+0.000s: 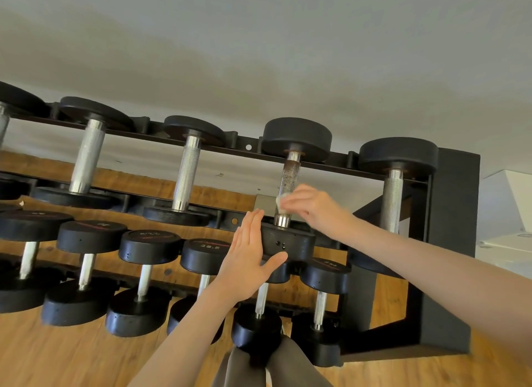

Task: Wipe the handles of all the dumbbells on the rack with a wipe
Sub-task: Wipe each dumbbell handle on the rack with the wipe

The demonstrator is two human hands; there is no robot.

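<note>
A black two-tier rack point(454, 213) holds several black dumbbells with knurled chrome handles. My right hand point(313, 205) pinches a small white wipe point(280, 199) against the lower part of a rust-stained handle point(289, 182), on the upper tier's second dumbbell from the right. My left hand point(247, 257) lies flat with straight fingers against the near head point(288, 244) of that same dumbbell, thumb under its front edge. To the right sits another upper-tier dumbbell with a clean handle point(392, 199). More handles point(187, 176) point(87, 156) line the upper tier to the left.
The lower tier carries several smaller dumbbells point(149, 248), one marked 22.5 point(205, 247). Wooden floor point(72, 355) spreads below the rack, and a pale wall point(259, 55) rises behind it. White boxes point(509, 213) stand at the right. My knees in grey fabric point(276, 366) show at the bottom.
</note>
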